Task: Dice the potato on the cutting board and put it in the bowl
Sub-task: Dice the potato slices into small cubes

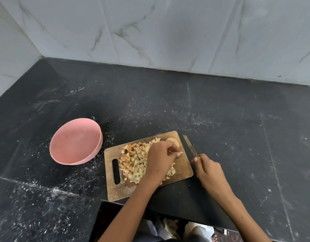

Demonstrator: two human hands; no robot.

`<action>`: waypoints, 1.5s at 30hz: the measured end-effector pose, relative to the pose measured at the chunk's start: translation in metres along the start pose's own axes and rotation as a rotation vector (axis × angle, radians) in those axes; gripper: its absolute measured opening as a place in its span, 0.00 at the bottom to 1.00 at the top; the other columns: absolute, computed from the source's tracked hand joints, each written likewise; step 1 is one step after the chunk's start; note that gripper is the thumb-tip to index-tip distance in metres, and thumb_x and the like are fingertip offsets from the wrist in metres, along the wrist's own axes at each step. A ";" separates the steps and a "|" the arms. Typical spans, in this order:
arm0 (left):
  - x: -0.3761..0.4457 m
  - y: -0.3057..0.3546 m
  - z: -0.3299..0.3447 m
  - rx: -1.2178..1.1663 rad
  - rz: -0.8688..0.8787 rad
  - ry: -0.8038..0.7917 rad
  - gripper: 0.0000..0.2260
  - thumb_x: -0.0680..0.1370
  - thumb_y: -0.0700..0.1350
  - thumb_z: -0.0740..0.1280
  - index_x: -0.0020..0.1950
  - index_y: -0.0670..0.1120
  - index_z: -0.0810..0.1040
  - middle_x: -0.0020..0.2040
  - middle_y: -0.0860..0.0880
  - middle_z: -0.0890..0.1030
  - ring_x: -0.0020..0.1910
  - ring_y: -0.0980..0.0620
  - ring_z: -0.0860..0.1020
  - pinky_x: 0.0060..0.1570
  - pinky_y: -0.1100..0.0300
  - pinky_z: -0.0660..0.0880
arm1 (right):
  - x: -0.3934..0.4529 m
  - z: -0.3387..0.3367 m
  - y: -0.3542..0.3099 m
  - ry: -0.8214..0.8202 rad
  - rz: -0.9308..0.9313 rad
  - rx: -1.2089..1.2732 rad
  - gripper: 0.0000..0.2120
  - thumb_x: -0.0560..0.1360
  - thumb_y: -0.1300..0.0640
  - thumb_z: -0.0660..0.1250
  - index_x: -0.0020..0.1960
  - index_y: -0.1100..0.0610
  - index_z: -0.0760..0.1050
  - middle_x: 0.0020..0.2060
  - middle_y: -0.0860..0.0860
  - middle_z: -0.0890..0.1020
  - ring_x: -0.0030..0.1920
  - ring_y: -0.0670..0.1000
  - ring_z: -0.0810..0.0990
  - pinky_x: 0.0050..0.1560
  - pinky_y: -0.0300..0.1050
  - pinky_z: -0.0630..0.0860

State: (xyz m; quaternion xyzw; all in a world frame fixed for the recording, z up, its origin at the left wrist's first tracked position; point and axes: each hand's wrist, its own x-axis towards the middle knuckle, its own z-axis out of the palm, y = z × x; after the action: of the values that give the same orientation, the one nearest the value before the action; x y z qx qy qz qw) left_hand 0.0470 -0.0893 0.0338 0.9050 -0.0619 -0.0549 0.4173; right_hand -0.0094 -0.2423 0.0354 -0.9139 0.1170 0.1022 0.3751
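Your right hand grips the dark-bladed knife beside the wooden cutting board; your left hand, fingers curled, rests on the pale diced potato; round pink bowl stands left, apart

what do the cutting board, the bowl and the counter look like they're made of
Cutting board: unfinished wood, going by its tan grain and worn matte face. Bowl: probably plastic, uniform matte pink with thin walls. Counter: likely polished dark stone, black with pale flecks and scuffs.
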 end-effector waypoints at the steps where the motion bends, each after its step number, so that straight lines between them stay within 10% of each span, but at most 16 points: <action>1: 0.001 0.001 0.007 0.030 0.013 -0.027 0.05 0.69 0.45 0.77 0.43 0.52 0.85 0.39 0.57 0.83 0.36 0.64 0.77 0.42 0.69 0.74 | -0.003 -0.002 0.003 0.003 0.004 -0.017 0.12 0.81 0.52 0.54 0.47 0.57 0.72 0.33 0.53 0.78 0.33 0.52 0.77 0.38 0.53 0.76; 13: -0.008 -0.008 0.018 0.378 0.167 0.033 0.06 0.73 0.50 0.74 0.49 0.55 0.85 0.44 0.56 0.81 0.45 0.55 0.71 0.48 0.60 0.62 | -0.044 0.003 0.009 -0.107 0.035 -0.296 0.12 0.83 0.48 0.48 0.46 0.53 0.63 0.31 0.47 0.70 0.32 0.50 0.70 0.34 0.46 0.64; 27: -0.010 -0.006 0.034 0.441 0.171 0.091 0.06 0.65 0.45 0.77 0.31 0.50 0.82 0.33 0.54 0.76 0.38 0.52 0.72 0.40 0.57 0.69 | -0.059 0.021 -0.001 -0.218 0.160 -0.436 0.08 0.84 0.53 0.45 0.47 0.54 0.57 0.35 0.49 0.67 0.47 0.58 0.78 0.40 0.47 0.66; 37: -0.020 -0.017 -0.014 0.420 0.110 0.149 0.02 0.72 0.47 0.73 0.41 0.50 0.82 0.43 0.55 0.78 0.47 0.55 0.70 0.49 0.62 0.60 | -0.040 0.010 0.003 -0.001 0.011 -0.234 0.09 0.82 0.49 0.52 0.47 0.53 0.63 0.30 0.46 0.71 0.31 0.50 0.69 0.36 0.48 0.68; 45: -0.042 -0.050 -0.056 0.307 0.011 0.144 0.02 0.74 0.47 0.73 0.46 0.52 0.85 0.42 0.59 0.76 0.47 0.57 0.70 0.49 0.59 0.65 | -0.015 0.034 -0.012 0.058 -0.026 -0.018 0.12 0.81 0.52 0.56 0.60 0.55 0.72 0.40 0.51 0.82 0.38 0.51 0.80 0.41 0.51 0.77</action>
State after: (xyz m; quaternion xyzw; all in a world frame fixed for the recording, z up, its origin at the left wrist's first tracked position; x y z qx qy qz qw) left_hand 0.0177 -0.0086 0.0338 0.9594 -0.0448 0.0224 0.2777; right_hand -0.0238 -0.2078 0.0239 -0.9212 0.1151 0.0717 0.3646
